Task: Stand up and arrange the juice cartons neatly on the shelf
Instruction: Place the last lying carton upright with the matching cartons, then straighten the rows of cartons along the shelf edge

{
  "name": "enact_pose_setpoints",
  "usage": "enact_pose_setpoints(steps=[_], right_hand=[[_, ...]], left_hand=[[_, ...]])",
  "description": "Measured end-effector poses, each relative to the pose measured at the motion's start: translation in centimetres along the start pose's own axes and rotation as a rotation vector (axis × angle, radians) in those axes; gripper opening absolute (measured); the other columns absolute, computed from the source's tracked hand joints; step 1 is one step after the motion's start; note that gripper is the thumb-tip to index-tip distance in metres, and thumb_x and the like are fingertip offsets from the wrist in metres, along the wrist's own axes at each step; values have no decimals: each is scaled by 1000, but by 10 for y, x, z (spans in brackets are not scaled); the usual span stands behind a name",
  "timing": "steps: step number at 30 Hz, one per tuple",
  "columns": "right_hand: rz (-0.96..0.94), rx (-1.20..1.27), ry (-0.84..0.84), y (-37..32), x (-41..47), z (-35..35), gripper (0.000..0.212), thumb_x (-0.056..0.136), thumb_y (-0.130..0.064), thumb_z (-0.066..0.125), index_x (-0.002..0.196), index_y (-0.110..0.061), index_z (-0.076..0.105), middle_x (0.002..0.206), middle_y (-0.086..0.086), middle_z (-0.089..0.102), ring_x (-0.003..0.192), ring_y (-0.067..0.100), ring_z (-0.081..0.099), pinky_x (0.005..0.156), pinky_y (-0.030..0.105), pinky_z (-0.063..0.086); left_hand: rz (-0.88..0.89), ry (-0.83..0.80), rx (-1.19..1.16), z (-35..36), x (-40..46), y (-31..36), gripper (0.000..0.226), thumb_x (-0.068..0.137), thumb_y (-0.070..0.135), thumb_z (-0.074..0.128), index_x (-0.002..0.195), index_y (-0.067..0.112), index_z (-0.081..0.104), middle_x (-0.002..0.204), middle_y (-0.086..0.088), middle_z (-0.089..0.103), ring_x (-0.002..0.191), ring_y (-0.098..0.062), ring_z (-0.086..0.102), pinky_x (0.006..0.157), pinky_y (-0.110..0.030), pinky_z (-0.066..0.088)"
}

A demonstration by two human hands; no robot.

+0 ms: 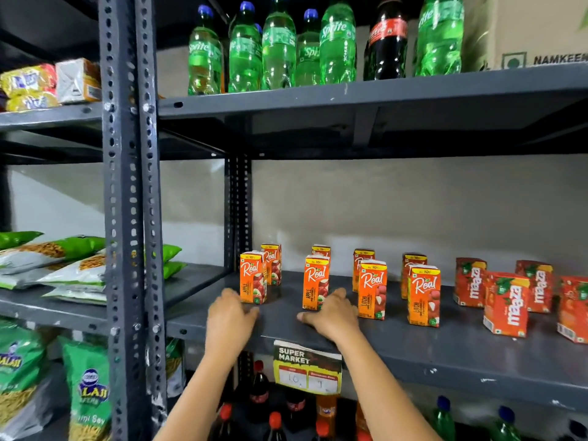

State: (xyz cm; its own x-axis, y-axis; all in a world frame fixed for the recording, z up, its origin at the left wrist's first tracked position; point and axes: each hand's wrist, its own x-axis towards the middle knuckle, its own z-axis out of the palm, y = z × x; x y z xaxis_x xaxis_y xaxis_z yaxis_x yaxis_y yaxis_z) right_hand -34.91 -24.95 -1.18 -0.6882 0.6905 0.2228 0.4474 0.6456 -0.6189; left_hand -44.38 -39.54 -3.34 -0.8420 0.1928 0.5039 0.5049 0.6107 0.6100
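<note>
Hidden or cut off: the rightmost Maaza carton point(574, 308) runs off the right edge; the rear Real cartons point(321, 251) show only their tops behind the front ones; small print on every pack is too fine to read; the bottles below the shelf point(275, 423) are dark and partly covered by the forearms
Price tag point(308, 367): hangs from the shelf's front lip; reads "SUPER MARKET"; the handwritten figures are hard to make out
Shelf point(413, 337): grey metal; carries all the juice cartons, every one upright
Real cartons, front row: apple carton point(253, 277) at the left; second apple carton point(315, 283) beside it; two litchi cartons point(372, 289) further right; each has another orange carton close behind it
Maaza cartons point(506, 303): red, to the right of the Real packs; set at uneven depths, turned slightly
Left hand point(229, 316): fingers loosely spread, palm down on the shelf just in front of the left apple carton; fingertips near its base; whether they touch it I cannot tell; holds nothing
Right hand point(332, 313): spread flat on the shelf, thumb out to the left; lies beside the base of the second apple carton; contact unclear; holds nothing
Upper shelf point(350, 93): green Sprite bottles point(276, 46) and one dark cola bottle point(386, 43); a cardboard box point(541, 33) cut off at the right
Left bay: snack packets point(63, 265) lying in stacks; green bags below, partly out of view
</note>
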Motion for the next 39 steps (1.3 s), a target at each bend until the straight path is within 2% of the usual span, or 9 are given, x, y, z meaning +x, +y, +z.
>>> enact_pose_setpoints(steps=[3,7,14,23,28,31,34,37,39], right_hand=[[112,109,111,-20,2,17,108,66,-51,78,142,1,21,141,16,43,131,34,41,107,41,36],[165,114,274,-33,2,32,101,71,-43,77,141,-1,18,137,18,48,125,34,46,103,40,41],[212,76,354,-34,12,36,76,78,-29,74,133,-10,25,132,16,54,121,34,50,97,39,43],[238,100,336,-33,17,37,73,79,-27,74,133,-10,28,135,16,51,124,34,48,100,40,43],[212,149,198,-26,4,22,80,76,-25,76,136,-7,26,139,17,46,129,34,44,103,40,41],[113,104,158,-9,-26,0,72,79,-26,74,134,-8,32,133,14,54,123,32,52,96,35,46],[38,59,343,23,-55,-33,54,84,-27,68,129,-13,41,121,9,60,113,28,59,84,30,48],[91,-10,586,61,-53,-71,65,82,-26,70,132,-7,34,128,16,52,118,32,51,93,36,47],[178,-28,570,83,-33,-88,82,78,-30,73,138,-2,24,135,21,43,124,37,45,98,40,43]], left_hand=[[-130,-121,135,0,31,-13,79,74,50,74,122,-5,43,125,-23,53,117,-37,50,94,-42,42],[-131,-255,145,7,53,-11,95,65,66,71,131,3,42,135,-17,48,124,-35,47,98,-44,41],[-58,-225,210,21,61,-4,77,74,60,65,129,9,49,130,-12,51,120,-32,49,98,-43,38],[-19,-217,257,21,59,-3,78,76,63,63,127,6,50,127,-14,53,117,-33,51,94,-42,42],[-102,-239,271,7,43,3,95,74,66,63,136,-1,36,136,-19,43,125,-35,43,99,-44,40],[-94,-20,170,4,7,19,87,78,57,65,128,-8,37,129,-25,46,119,-40,45,94,-48,42],[149,170,27,15,-43,53,55,82,44,67,111,0,53,111,-19,54,102,-37,53,80,-46,46],[329,-7,56,39,-77,105,50,88,49,54,119,10,51,120,-9,51,113,-26,51,90,-36,43],[338,-126,124,59,-79,134,66,86,56,53,127,5,44,127,-11,48,119,-27,48,94,-36,43]])
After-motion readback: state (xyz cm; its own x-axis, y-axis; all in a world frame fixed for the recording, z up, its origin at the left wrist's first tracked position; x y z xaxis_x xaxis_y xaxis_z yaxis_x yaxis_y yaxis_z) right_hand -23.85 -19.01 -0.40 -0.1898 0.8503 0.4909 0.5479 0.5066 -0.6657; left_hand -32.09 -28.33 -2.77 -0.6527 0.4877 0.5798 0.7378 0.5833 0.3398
